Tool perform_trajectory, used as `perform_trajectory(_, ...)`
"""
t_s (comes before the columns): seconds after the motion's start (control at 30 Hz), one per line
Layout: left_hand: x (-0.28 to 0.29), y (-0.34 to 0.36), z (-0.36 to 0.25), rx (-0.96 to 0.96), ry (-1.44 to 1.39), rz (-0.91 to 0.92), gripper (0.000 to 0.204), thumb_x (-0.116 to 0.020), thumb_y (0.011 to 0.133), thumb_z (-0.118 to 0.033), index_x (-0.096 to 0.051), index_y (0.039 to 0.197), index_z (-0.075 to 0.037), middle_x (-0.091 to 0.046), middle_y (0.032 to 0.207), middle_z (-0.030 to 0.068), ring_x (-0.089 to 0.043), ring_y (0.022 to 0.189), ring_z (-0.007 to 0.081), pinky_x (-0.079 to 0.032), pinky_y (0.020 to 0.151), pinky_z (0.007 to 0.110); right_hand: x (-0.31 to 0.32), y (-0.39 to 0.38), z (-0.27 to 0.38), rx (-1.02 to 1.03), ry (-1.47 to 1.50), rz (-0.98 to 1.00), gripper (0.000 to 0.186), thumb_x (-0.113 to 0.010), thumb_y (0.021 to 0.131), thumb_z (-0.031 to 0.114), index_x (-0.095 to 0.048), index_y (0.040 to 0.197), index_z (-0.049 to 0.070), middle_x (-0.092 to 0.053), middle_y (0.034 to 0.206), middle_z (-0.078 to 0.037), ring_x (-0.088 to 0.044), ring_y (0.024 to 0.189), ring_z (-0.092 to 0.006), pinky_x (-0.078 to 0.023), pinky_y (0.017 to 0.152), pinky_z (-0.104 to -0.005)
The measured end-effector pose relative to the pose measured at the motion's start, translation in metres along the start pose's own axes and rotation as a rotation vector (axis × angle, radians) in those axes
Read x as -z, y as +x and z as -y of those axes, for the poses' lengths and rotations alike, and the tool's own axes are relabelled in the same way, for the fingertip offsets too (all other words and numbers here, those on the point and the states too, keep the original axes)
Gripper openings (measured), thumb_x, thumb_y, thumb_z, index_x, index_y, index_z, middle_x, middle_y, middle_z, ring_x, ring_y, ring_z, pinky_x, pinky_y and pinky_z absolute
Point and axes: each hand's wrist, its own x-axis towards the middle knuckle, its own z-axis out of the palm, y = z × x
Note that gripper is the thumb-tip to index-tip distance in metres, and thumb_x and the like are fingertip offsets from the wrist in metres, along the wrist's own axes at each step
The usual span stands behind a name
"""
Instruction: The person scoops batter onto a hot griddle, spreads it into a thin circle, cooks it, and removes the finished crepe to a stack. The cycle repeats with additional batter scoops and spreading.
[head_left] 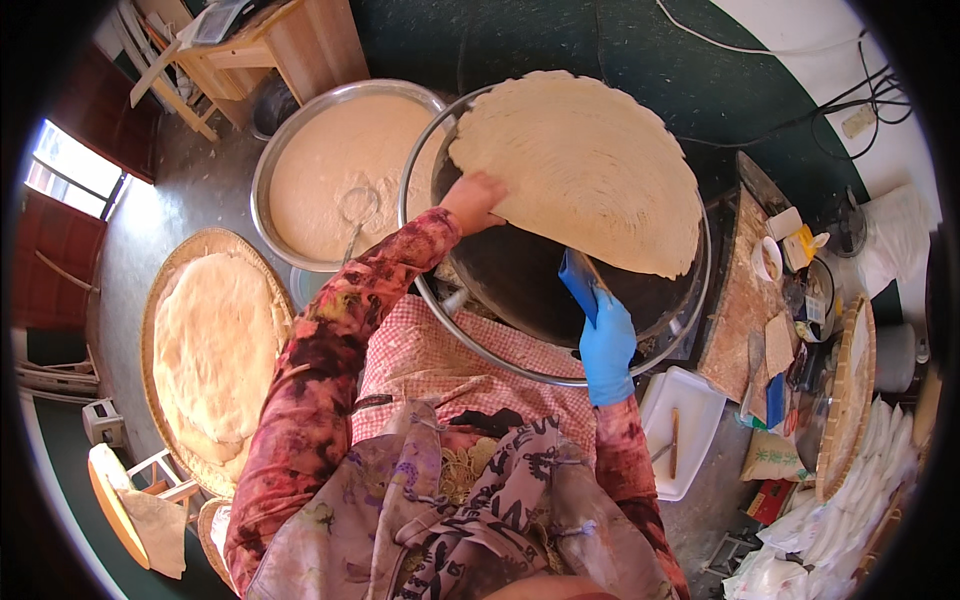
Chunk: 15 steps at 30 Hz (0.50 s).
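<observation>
A large thin round flatbread covers the far part of a dark round griddle, and its near edge runs nearly straight across. The griddle's near part shows bare and black. My bare left hand is closed at the flatbread's left near edge, its fingertips partly hidden there. In a blue glove, my right hand grips a blue scraper just below the flatbread's near edge, over the bare griddle. A metal ring surrounds the griddle.
Left of the griddle stands a wide metal basin of beige batter with a wire whisk in it. A woven tray bears stacked flatbreads. At right are a white plastic tray, a cluttered board and white bags.
</observation>
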Motion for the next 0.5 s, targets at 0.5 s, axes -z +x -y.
perform_trajectory(0.5, 0.113, 0.058, -0.087, 0.323, -0.659, 0.118, 0.026, -0.067, 0.064, -0.025, -0.066, 0.076, -0.002, -0.061, 0.065, 0.0099, -0.057, 0.059, 0.0217, -0.046, 0.056, 0.035, 0.064, -0.088, -0.075, -0.398, 0.529, 0.120, 0.042, -0.045, 0.085, 0.008, -0.046, 0.125, -0.003, -0.052, 0.122, -0.018, -0.053, 0.104, -0.0267, -0.040, 0.090, -0.0343)
